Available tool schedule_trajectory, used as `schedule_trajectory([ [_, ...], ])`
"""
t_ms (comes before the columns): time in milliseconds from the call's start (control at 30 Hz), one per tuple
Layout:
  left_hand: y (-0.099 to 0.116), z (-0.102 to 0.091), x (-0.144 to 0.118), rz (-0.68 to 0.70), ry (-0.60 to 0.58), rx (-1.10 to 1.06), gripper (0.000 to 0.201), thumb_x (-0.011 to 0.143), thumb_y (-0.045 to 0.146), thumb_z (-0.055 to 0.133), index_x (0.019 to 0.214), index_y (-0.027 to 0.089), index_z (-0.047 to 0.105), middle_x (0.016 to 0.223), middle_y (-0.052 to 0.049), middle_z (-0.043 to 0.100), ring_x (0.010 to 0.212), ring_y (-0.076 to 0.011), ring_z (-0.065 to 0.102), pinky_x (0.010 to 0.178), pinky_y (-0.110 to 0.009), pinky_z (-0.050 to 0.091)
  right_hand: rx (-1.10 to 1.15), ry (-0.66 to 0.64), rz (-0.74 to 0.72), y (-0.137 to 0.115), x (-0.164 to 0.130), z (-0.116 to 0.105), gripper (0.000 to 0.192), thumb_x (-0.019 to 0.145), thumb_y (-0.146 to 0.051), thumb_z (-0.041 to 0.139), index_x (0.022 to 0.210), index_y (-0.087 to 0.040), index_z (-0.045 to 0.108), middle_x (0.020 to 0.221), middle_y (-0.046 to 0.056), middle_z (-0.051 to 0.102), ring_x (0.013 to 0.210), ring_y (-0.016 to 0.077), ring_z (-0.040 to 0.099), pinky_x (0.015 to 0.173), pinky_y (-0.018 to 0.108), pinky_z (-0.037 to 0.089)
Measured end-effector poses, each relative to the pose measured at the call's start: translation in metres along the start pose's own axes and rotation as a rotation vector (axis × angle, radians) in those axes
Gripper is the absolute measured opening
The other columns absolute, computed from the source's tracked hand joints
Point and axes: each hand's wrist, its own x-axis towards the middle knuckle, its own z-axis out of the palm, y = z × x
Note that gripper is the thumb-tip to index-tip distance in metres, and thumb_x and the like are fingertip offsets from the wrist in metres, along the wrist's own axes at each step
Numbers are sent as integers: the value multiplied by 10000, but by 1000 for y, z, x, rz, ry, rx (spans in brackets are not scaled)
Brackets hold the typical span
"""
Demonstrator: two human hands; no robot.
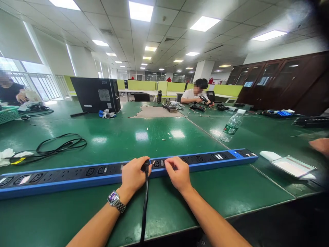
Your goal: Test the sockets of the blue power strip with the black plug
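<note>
A long blue-and-black power strip (66, 175) with several sockets lies across the table in front of me. My left hand (132, 175), with a metal-banded watch (114, 198) on its wrist, is closed around the plug end of a black power cord (144, 209). The plug is at the strip's middle; how far it sits in a socket is hidden. From there the cord hangs toward the table's front edge. Just right of it, my right hand (180, 174) rests at the strip with thumb and forefinger pinched near a socket. Whatever those fingertips hold is too small to make out.
On the green table (123, 137) are a coiled black cable (61, 145), a tilted water bottle (232, 126), a phone-like screen (294, 167) and a black computer tower (95, 95). A person (196, 92) sits across; another (11, 89) is at far left. Part of a hand (320, 145) shows at right.
</note>
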Motion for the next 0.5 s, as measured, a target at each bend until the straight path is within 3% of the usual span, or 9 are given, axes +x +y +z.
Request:
schedule_trajectory([
  [333, 2, -8, 4, 0, -62, -15, 260, 863, 361, 638, 1103, 282, 701, 907, -20, 768, 781, -195, 705, 758, -293, 538, -2, -4, -5, 0, 0, 1, 196, 861, -235, 536, 691, -205, 630, 639, 0, 638, 596, 143, 554, 599, 272, 433],
  [500, 2, -8, 3, -9, -63, -7, 259, 849, 334, 646, 1088, 254, 705, 881, -33, 764, 758, -198, 693, 687, -279, 524, -6, -9, -4, 1, -1, 2, 196, 868, -238, 533, 702, -206, 634, 649, 4, 640, 606, 146, 558, 605, 274, 438],
])
